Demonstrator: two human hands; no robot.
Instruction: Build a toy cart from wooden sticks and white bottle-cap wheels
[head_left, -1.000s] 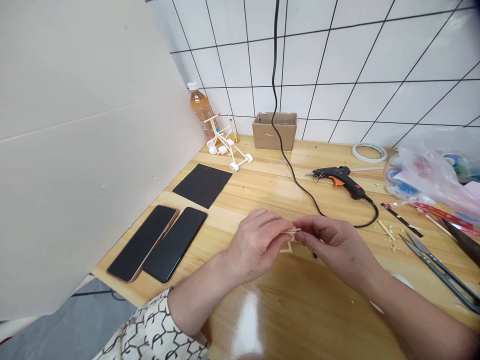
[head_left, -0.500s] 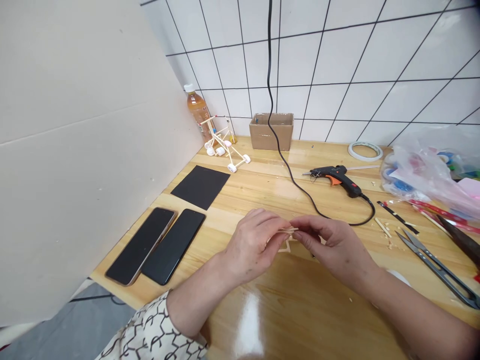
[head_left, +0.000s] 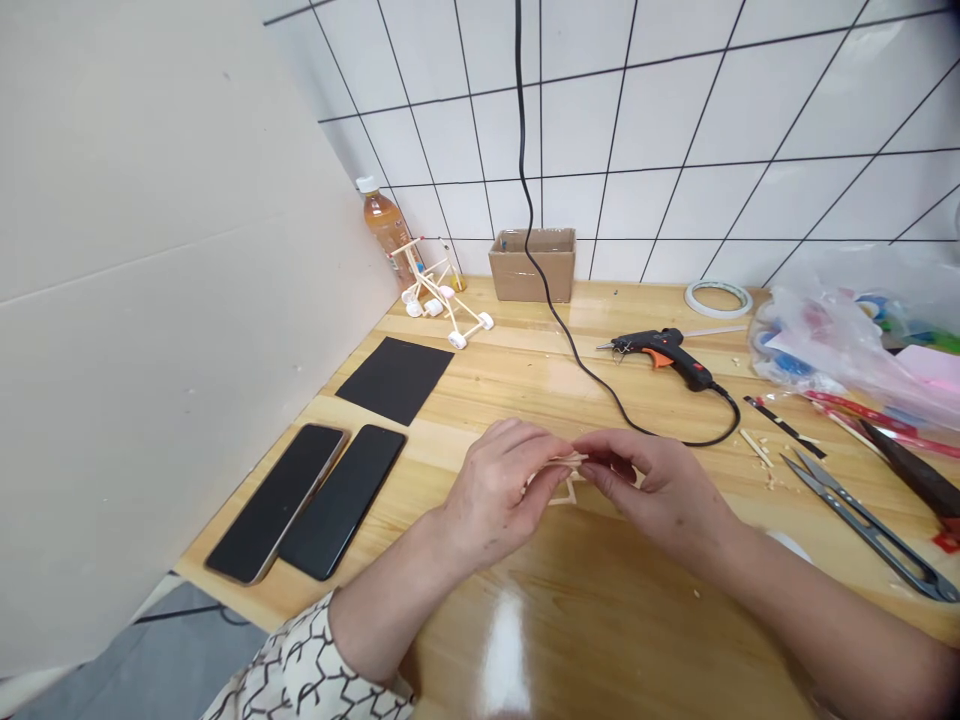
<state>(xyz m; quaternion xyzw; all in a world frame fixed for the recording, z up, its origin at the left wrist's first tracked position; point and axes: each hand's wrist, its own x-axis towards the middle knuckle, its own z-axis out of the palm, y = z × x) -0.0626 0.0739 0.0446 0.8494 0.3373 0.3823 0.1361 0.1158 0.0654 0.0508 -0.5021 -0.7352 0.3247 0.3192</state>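
Note:
Thin pale wooden sticks (head_left: 568, 461) lie between my two hands, mostly covered by the fingers. My left hand (head_left: 499, 490) pinches them between thumb and fingers from the left. From the right, my right hand (head_left: 660, 490) closes thumb and fingertips on their other end. Just below the fingertips, part of a small angled piece of pale sticks (head_left: 573, 491) shows. Whether it is joined to the held sticks, I cannot tell.
A hot glue gun (head_left: 667, 355) lies right of centre, its black cord (head_left: 566, 330) crossing the table. Thread snips (head_left: 862, 520) and a plastic bag (head_left: 847, 340) lie right. Phones (head_left: 341, 500), black sheet (head_left: 395, 380), stick-built model (head_left: 442, 295), bottle (head_left: 386, 220), cardboard box (head_left: 532, 272) and tape roll (head_left: 718, 300) surround the work.
The camera view has shifted slightly, so the table things appear a little further left. Both hands keep their pinch on the sticks, with only slight finger movement.

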